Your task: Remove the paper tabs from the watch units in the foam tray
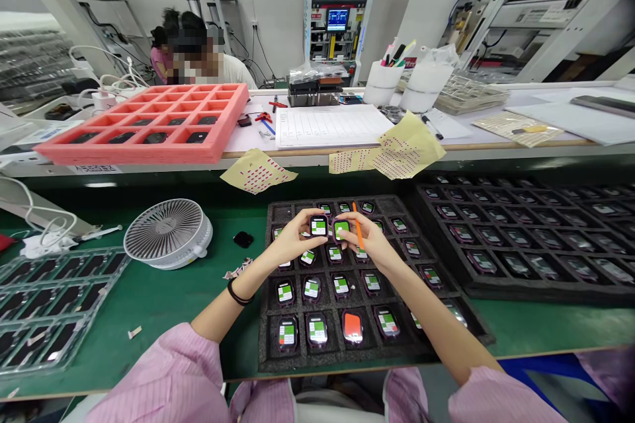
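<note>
Above a black foam tray point(325, 304), my left hand point(296, 236) is closed on a smartwatch point(318, 226) with a lit green-and-white screen. Close beside it, my right hand point(370, 238) grips a second lit smartwatch point(341, 230). An orange stick-shaped tool point(358, 226), perhaps a pen, is also held in the right hand, its tip pointing up. Smartwatches with lit screens fill many of the tray's compartments below; one in the front row shows an orange-red screen point(352, 328). My forearms and hands hide part of the tray.
A second black foam tray point(501, 283) of watches stands at the right. To the left are a white fan point(167, 232), a dark watch-sized piece point(243, 238) and clear plastic trays point(84, 307). A red foam tray point(149, 157) rests on the raised shelf, where yellow sheets point(258, 170) hang. A person sits beyond.
</note>
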A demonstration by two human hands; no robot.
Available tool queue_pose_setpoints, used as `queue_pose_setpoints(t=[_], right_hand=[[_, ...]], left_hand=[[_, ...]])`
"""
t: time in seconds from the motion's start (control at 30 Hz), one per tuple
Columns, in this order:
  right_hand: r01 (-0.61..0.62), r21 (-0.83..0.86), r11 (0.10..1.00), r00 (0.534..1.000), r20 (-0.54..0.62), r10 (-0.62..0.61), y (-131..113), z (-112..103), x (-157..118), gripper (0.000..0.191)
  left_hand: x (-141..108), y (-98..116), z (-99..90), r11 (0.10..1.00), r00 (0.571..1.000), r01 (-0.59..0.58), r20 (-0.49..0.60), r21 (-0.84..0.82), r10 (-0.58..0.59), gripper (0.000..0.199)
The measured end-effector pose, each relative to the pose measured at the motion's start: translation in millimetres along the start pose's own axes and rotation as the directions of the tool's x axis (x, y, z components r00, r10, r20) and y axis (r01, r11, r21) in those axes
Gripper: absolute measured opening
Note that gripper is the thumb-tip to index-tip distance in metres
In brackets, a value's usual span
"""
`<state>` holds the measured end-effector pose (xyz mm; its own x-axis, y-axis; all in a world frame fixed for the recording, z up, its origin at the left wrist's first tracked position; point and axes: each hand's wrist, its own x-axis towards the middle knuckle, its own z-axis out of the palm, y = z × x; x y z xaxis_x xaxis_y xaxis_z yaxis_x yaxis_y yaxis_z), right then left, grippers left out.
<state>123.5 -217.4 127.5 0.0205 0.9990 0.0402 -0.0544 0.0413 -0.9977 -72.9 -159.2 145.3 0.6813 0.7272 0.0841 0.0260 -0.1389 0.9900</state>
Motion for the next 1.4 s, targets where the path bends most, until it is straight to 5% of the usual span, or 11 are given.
queue_pose_setpoints(t=[0.5, 0.67, 0.83, 0.93, 1.1, 1.4], right_hand=[[0.01, 0.018, 1.0, 1.0, 0.015, -0.011, 0, -1, -2, 0.042], [-0.007, 0.031, 0.999, 1.0, -0.012, 0.008, -4, 4, -3, 0.031], [-0.01, 0.008, 1.0, 0.999, 0.034, 0.01, -3, 10, -5, 0.031], [0.02, -0.068, 0.998, 0.999, 0.036, -0.017, -2, 15, -8, 0.038], [0.035, -0.187, 0.982, 0.998, 0.054, -0.026, -9, 19, -13, 0.05], [-0.048, 0.188, 0.981, 0.958, 0.288, -0.008, -26, 8, -3, 0.035]], left_hand=[[0, 0, -1.6, 1.0, 1.0, 0.007, 0.002, 0.026, -0.007, 0.054], [-2, 2, 1.0, 0.972, 0.993, -0.099, -0.036, 0.213, 0.109, 0.054], [-4, 1, 4.8, 0.709, 0.916, -0.334, 0.038, 0.621, 0.399, 0.046], [-2, -5, 5.5, 0.547, 0.899, -0.371, 0.142, 0.75, 0.414, 0.049], [-3, -6, 5.1, 0.425, 0.881, -0.363, 0.158, 0.829, 0.446, 0.048], [-2, 10, 5.8, 0.575, 0.768, -0.556, 0.107, 0.6, 0.631, 0.053]])
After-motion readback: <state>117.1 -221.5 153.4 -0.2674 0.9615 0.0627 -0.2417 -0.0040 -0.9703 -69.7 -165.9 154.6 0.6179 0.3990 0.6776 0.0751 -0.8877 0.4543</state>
